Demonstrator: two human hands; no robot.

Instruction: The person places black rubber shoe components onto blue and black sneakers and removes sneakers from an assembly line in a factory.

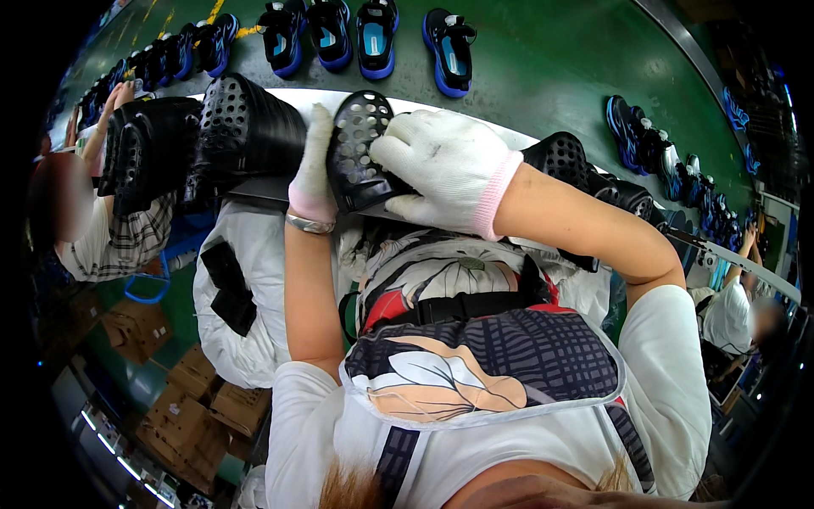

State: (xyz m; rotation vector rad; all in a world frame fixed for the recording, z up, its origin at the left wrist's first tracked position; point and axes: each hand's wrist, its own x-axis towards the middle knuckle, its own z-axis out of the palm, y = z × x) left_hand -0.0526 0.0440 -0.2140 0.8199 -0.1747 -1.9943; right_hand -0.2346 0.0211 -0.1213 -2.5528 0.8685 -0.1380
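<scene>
Both my hands wear white knit gloves with pink cuffs. Between them, a black sole-shaped piece full of round holes [365,140] stands up, tilted, in front of my apron. My left hand [315,161] holds its left edge, the fingers pressed together along it. On the opposite edge my right hand [454,165] grips it with curled fingers; the thumb points left near the lower end. Close to my left hand, a thick row of similar black perforated pieces [233,136] leans together. More black perforated pieces [564,161] lie beyond my right forearm.
On the green surface ahead stand black-and-blue shoes [376,38] in rows, with more shoes [636,140] at the right. A white edge [517,131] runs behind the pieces. Cardboard boxes [182,424] sit lower left. One person [119,229] works at the left, another [733,314] at the right.
</scene>
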